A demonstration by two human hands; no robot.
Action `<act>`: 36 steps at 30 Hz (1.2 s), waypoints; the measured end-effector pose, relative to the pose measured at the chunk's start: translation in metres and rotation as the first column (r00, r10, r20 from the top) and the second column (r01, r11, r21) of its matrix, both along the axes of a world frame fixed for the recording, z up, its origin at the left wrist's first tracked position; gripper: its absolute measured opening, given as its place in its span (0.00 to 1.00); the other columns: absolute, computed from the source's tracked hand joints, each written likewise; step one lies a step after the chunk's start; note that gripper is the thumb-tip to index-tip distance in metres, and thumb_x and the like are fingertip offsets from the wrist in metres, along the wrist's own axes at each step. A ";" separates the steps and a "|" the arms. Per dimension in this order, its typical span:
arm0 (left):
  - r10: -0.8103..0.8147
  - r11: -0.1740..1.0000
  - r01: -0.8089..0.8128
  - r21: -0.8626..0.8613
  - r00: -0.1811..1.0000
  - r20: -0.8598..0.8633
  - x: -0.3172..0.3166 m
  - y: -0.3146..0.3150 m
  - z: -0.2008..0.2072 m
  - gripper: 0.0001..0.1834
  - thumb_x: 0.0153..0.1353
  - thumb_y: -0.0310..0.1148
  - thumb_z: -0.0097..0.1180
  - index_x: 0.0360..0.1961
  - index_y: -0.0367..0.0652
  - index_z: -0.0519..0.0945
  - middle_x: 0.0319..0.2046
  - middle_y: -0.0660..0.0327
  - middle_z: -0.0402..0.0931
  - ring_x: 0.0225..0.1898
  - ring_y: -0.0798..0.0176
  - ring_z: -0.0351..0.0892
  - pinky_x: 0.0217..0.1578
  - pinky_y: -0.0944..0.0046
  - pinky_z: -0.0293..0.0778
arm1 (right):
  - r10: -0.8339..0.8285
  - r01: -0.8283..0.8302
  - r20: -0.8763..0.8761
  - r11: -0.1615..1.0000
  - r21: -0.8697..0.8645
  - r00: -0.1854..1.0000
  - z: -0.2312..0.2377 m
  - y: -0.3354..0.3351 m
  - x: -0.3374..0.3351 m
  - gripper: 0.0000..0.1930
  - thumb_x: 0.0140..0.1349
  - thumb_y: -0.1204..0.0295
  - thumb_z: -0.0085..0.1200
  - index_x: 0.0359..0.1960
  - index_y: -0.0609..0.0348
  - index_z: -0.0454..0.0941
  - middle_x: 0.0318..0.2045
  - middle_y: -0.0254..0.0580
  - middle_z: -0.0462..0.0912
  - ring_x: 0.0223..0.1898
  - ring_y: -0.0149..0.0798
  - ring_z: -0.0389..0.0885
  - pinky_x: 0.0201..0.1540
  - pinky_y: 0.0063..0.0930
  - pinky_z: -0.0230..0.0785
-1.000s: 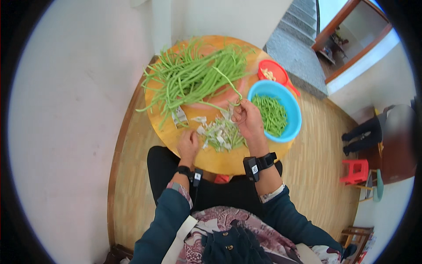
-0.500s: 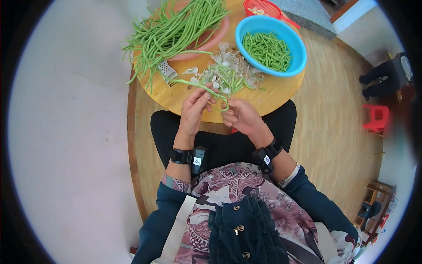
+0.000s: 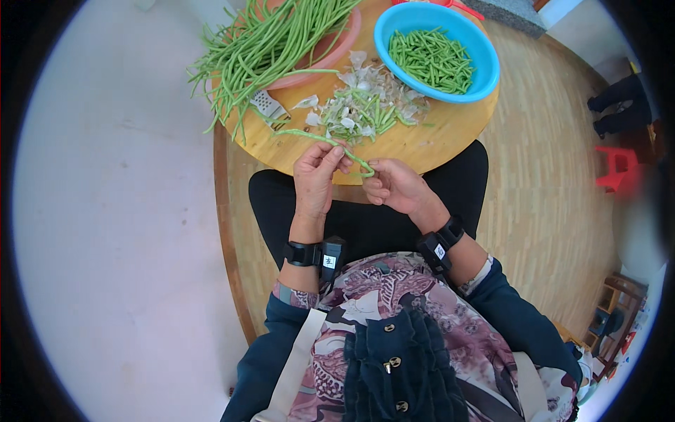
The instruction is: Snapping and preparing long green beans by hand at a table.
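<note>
A long green bean [image 3: 309, 135] stretches between my two hands at the near edge of the round wooden table. My left hand [image 3: 318, 172] pinches it between thumb and fingers around its middle, and one end sticks out to the left. At its curled other end, my right hand [image 3: 396, 186] has thumb and fingertips closed on it. Just beyond my hands lies a pile of garlic skins and bean trimmings [image 3: 362, 109]. A blue basin [image 3: 489, 81] at the far right of the table holds cut bean pieces [image 3: 432, 60].
Whole long beans [image 3: 281, 42] overflow a pink basin [image 3: 344, 46] at the far left. A metal grater [image 3: 269, 105] lies beside it. Part of a red strainer [image 3: 467, 8] shows behind the blue basin. Right of the table stand a red stool [image 3: 616, 167] and another person [image 3: 622, 105].
The view has shifted slightly, moving the table up in the picture. Both hands still grip the long bean, whose curled end has opened out a little.
</note>
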State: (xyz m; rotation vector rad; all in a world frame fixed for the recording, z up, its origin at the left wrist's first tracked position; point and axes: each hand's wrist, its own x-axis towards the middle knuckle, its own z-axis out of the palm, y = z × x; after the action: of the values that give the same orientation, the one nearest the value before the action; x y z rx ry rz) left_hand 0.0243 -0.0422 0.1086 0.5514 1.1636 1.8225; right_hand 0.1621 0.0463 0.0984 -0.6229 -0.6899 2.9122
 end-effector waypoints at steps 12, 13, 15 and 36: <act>0.071 0.995 -0.073 -0.069 0.997 -0.027 0.006 -0.001 -0.005 0.05 0.55 0.26 0.53 0.27 0.34 0.75 0.22 0.61 0.74 0.22 0.71 0.71 0.26 0.74 0.67 | 0.049 -0.069 0.125 0.985 0.156 0.991 -0.005 0.002 0.000 0.15 0.61 0.62 0.43 0.32 0.64 0.71 0.15 0.30 0.65 0.14 0.25 0.61 0.21 0.22 0.59; 0.061 0.996 -0.064 -0.070 0.998 -0.035 0.006 0.000 -0.006 0.05 0.56 0.26 0.52 0.27 0.35 0.75 0.22 0.61 0.74 0.22 0.72 0.71 0.25 0.74 0.67 | 0.033 -0.052 0.117 0.985 0.167 0.993 -0.007 0.002 0.000 0.14 0.61 0.63 0.44 0.30 0.63 0.72 0.15 0.29 0.65 0.14 0.25 0.61 0.21 0.22 0.59; 0.050 0.996 -0.053 -0.070 0.998 -0.044 0.007 0.001 -0.005 0.05 0.56 0.27 0.52 0.28 0.35 0.75 0.22 0.62 0.74 0.22 0.72 0.71 0.25 0.75 0.66 | 0.015 -0.034 0.108 0.983 0.178 0.994 -0.010 0.002 -0.001 0.13 0.60 0.63 0.45 0.29 0.61 0.73 0.15 0.29 0.66 0.14 0.25 0.61 0.20 0.21 0.60; 0.106 0.994 -0.080 -0.069 0.725 0.681 0.005 0.006 -0.016 0.05 0.59 0.28 0.47 0.34 0.38 0.71 0.25 0.64 0.71 0.22 0.75 0.64 0.19 0.77 0.59 | -0.210 0.201 -0.092 0.586 0.785 0.973 -0.008 -0.002 -0.010 0.09 0.59 0.70 0.50 0.31 0.64 0.75 0.25 0.30 0.76 0.23 0.20 0.70 0.26 0.13 0.64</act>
State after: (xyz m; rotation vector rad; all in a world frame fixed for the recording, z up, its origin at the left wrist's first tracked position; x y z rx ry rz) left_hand 0.0295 -0.0358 0.0927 -0.2245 0.7041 1.8405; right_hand 0.1519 0.0443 0.0908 -0.5310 -1.6352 2.0362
